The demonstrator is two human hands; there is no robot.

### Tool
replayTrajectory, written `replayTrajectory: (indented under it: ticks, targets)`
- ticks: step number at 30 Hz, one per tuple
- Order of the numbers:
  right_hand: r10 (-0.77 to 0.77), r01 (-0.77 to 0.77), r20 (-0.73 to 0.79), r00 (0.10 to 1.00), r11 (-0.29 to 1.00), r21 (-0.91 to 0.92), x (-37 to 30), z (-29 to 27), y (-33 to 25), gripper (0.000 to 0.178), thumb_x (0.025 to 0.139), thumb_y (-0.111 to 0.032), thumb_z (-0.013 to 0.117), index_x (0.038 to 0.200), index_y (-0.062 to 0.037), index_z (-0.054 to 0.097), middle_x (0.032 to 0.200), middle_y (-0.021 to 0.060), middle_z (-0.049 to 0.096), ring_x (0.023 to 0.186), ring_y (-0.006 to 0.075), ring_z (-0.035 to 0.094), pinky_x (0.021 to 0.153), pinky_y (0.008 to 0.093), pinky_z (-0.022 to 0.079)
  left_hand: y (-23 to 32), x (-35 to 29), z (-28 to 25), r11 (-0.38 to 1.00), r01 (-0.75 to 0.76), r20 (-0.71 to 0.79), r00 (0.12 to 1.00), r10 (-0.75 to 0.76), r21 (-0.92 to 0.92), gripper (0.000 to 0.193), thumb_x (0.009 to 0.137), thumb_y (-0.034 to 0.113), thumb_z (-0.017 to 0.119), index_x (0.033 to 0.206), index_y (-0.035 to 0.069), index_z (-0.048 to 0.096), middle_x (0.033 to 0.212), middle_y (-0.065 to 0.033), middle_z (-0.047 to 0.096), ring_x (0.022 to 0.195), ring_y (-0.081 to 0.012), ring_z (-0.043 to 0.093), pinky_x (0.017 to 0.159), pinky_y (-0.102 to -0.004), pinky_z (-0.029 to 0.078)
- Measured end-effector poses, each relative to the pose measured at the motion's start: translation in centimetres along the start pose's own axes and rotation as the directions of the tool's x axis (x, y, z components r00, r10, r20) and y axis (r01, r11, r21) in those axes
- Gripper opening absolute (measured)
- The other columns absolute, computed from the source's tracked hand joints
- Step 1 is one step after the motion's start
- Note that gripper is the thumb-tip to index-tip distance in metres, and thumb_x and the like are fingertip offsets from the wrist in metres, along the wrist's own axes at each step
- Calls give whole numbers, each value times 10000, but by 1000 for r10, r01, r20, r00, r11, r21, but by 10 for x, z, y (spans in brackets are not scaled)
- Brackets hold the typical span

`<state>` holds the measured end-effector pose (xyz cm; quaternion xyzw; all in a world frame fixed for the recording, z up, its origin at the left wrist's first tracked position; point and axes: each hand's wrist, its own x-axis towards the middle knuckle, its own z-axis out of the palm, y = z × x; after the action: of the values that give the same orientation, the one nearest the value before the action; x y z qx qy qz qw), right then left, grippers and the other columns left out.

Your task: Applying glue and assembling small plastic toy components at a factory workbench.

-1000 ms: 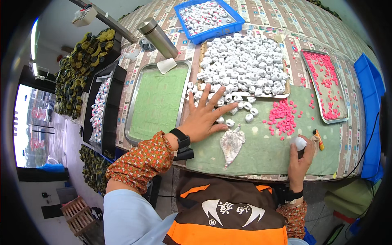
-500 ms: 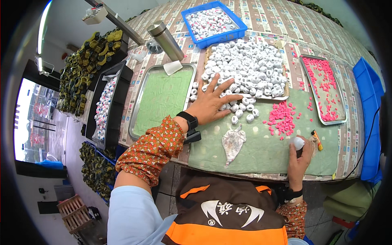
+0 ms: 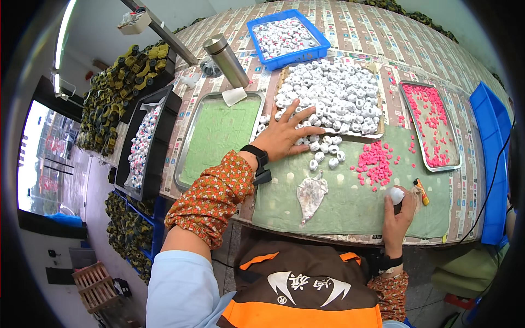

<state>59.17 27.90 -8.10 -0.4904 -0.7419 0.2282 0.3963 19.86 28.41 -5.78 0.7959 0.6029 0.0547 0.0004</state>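
My left hand (image 3: pixel 284 136) lies with fingers spread at the near left edge of a heap of small white rounded pieces (image 3: pixel 328 90). The heap fills a shallow tray. Several loose white pieces (image 3: pixel 326 147) lie beside and under the fingers on the green cloth. My right hand (image 3: pixel 398 218) is closed around a white, smooth, rounded thing (image 3: pixel 394 194) low over the cloth; its exact kind cannot be made out. Left of that hand is a pile of small pink pieces (image 3: pixel 374 163). A small yellow-orange tube (image 3: pixel 421 191) lies just to its right.
A stained white rag (image 3: pixel 311 198) lies on the green cloth. Around stand a green-lined metal tray (image 3: pixel 219 131), a steel flask (image 3: pixel 226 60), a blue tray (image 3: pixel 288 59) and a metal tray (image 3: pixel 455 163) of pink pieces. A blue bin (image 3: pixel 492 158) borders the right side.
The view has shifted slightly. My right fingers have moved a little around the white rounded thing. My left hand stays spread at the heap's edge.
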Motion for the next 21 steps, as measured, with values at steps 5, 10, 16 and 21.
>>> replayTrajectory:
  ticks: [5, 10, 16, 21]
  targets:
    - [14, -14, 0, 1000, 1000, 6, -2, 1, 5, 271, 922, -94, 704, 1161, 2, 618, 1104, 131, 618, 1024, 313, 536, 939, 412, 425, -3, 7, 0, 999, -23, -2, 1000, 23, 32, 545, 958, 470, 667, 1475, 450, 494, 1717, -14, 184, 1589, -402, 94, 1195, -751, 154]
    - [30, -30, -5, 1000, 999, 21, -1, 1, 2, 275, 913, -83, 706, 1161, 0, 622, 1093, 134, 612, 1024, 319, 537, 939, 412, 425, -1, -1, 6, 999, -30, -14, 999, 31, 38, 578, 976, 455, 648, 1520, 428, 453, 1722, -28, 196, 1596, -386, 95, 1231, -695, 104]
    - [34, -34, 15, 999, 999, 14, 1, -1, -2, 269, 909, -80, 705, 1155, -3, 626, 1078, 136, 598, 1029, 322, 535, 935, 414, 424, 5, -23, -7, 999, 21, 76, 997, -24, 42, 689, 943, 514, 654, 1572, 444, 380, 1738, -11, 160, 1601, -379, 70, 1216, -720, 86]
    - [9, -8, 16, 1000, 1000, -18, 1, -2, 0, 267, 915, -56, 695, 1165, 7, 624, 1083, 120, 599, 1023, 279, 540, 944, 383, 428, 6, -39, -21, 995, 93, 240, 966, -100, 42, 742, 923, 561, 652, 1589, 447, 346, 1746, 6, 123, 1603, -378, 16, 1138, -824, -26]
